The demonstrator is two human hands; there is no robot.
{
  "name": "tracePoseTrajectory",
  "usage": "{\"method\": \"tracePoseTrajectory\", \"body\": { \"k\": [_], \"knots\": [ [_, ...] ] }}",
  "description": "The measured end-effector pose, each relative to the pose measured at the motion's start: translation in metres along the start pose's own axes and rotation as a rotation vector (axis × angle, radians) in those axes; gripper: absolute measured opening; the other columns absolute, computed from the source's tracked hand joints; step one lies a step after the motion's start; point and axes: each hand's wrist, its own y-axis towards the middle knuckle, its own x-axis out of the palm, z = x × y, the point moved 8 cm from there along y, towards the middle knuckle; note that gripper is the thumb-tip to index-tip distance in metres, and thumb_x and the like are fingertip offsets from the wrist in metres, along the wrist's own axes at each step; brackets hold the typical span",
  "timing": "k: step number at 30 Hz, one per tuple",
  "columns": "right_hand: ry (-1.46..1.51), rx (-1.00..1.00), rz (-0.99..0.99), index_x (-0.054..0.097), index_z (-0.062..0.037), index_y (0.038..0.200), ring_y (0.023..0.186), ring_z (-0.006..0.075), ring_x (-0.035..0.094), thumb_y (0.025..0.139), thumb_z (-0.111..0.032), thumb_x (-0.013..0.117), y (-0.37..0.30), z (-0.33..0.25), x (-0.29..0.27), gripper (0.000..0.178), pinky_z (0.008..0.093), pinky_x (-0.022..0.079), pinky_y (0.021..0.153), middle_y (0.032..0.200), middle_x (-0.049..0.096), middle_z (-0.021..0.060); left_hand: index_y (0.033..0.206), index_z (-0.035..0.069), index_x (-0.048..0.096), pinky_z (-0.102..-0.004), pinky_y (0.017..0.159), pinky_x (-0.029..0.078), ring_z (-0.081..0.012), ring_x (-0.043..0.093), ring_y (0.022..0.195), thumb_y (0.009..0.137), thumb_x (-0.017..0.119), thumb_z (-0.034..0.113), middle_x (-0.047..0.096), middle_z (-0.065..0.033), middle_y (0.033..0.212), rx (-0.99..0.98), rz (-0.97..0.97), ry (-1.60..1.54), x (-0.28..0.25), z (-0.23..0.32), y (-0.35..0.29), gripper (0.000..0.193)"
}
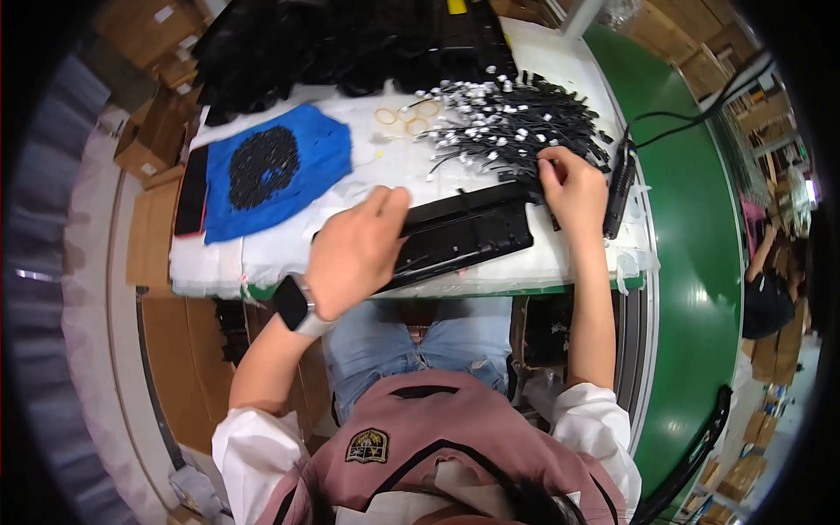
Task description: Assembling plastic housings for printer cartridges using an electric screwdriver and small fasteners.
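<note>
Steeply Down From the Head

We look from the left of two head-worn cameras, facing steeply down and forward. The pink vest [437,416] lies near, along the lower edge; the left hand [357,251] and right hand [578,191] sit close, around mid-view; the worktable [278,255] reaches beyond. Toward the rim, our fisheye bends the green surface [691,227].

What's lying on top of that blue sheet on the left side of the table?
A heap of small black pieces lies on the blue sheet. A little blue shows through; the sheet beneath most of the heap is covered.
</note>
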Motion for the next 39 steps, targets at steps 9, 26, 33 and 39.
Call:
{"method": "tracePoseTrajectory", "body": {
  "k": [9, 26, 33, 39],
  "knots": [
    [0.411, -0.265, 0.082, 0.069, 0.0011, 0.094, 0.059, 0.0035, 0.05, 0.085, -0.003, 0.067, -0.02, -0.109, -0.022, 0.01, 0.0182, 0.04, 0.053, 0.072, 0.064, -0.0001, 0.122, -0.002, 0.052, -0.0353, 0.078, 0.049, -0.0332, 0.062, 0.093, 0.082, 0.064, 0.009, 0.062, -0.0169, 0.101, -0.31, 0.641, -0.189, -0.086, -0.038, -0.155, 0.044],
    [0.434, -1.038, -0.604, 0.062, -0.0015, 0.094, 0.05, 0.0188, 0.042, 0.076, -0.009, 0.066, -0.142, -0.425, 0.181, 0.02, 0.0308, 0.033, 0.047, 0.067, 0.048, 0.0062, 0.107, -0.011, 0.061, -0.0373, 0.084, 0.047, -0.0296, 0.064, 0.092, 0.082, 0.068, 0.014, 0.067, -0.0225, 0.1, -1.979, 1.615, -0.553, 0.228, -0.314, -0.867, 0.036],
    [0.334, -1.019, -0.644, 0.057, 0.0012, 0.087, 0.05, 0.0177, 0.035, 0.081, -0.024, 0.063, -0.137, -0.415, 0.199, 0.027, 0.0315, 0.026, 0.048, 0.067, 0.046, 0.0064, 0.111, -0.009, 0.06, -0.045, 0.095, 0.045, -0.0428, 0.055, 0.114, 0.09, 0.059, 0.038, 0.06, -0.0329, 0.113, -2.297, 0.906, -0.328, 0.338, -0.404, -0.781, 0.052],
    [0.296, -1.034, -0.643, 0.054, -0.0008, 0.083, 0.047, 0.0161, 0.034, 0.081, -0.029, 0.062, -0.136, -0.415, 0.202, 0.03, 0.0297, 0.023, 0.043, 0.06, 0.041, 0.004, 0.108, -0.004, 0.062, -0.0441, 0.09, 0.046, -0.0384, 0.059, 0.106, 0.085, 0.06, 0.027, 0.063, -0.0238, 0.114, -1.754, 0.076, -0.643, 0.424, -0.448, -0.722, 0.039]
  ]
}}
